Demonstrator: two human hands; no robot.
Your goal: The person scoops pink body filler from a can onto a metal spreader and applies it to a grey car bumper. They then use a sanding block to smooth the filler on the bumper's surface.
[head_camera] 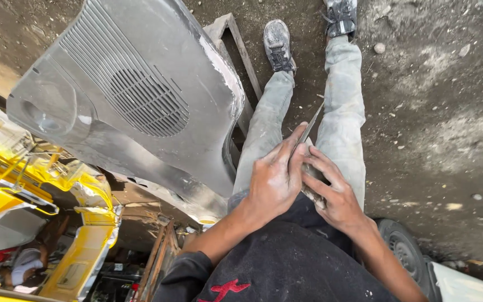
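Note:
My left hand (275, 176) and my right hand (334, 193) meet in front of my waist, above my dusty grey trousers (342, 112). Both close around a thin flat metal blade (310, 126), like a putty scraper, whose tip points away from me between my legs. The left fingers pinch the blade near its base. In the right hand lies the lower end, together with a small dark lump (313, 193). A large grey car body panel (135, 84) with a ribbed vent grille stands just left of my hands, its surface dusty and sanded.
The panel rests on a wooden frame (236, 39) on dirt ground (443, 112) strewn with small stones. My two dusty shoes (278, 42) stand ahead. A yellow vehicle body (40, 190) fills the lower left. A black tyre (403, 246) lies at the lower right.

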